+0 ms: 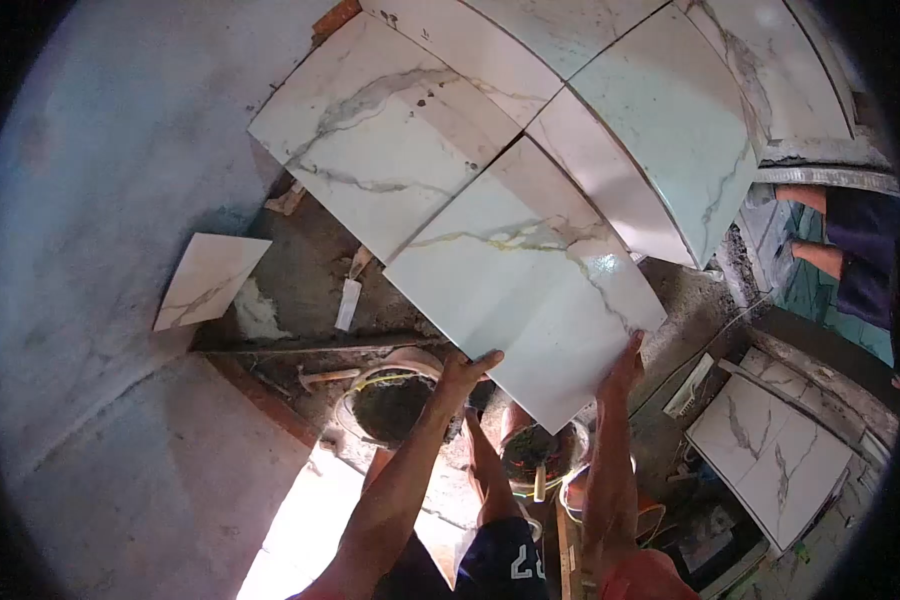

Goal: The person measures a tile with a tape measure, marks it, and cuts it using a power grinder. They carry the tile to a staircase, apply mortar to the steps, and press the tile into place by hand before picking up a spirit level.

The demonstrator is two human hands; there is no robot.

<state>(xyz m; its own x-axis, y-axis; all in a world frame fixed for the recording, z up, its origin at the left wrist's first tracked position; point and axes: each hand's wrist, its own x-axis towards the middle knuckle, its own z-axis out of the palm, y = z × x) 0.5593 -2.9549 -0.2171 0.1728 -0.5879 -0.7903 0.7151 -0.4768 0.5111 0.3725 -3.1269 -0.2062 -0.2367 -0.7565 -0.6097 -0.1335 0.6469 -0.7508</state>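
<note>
One marble tile [525,300] gripped by left hand [463,372], right hand [625,368] (fingers curled on edge); maybe five laid tiles [380,150].

A fisheye lens bows the straight edges toward the rim, and black vignette fills the corners. Daylight is uneven: a sun patch on the floor [300,530] burns out to white, while the wall [90,250] sits in soft bluish light. The tile [530,290] carries a small glare spot. Beneath it, the bucket [390,405] lies in shadow. Detail is soft throughout.
</note>
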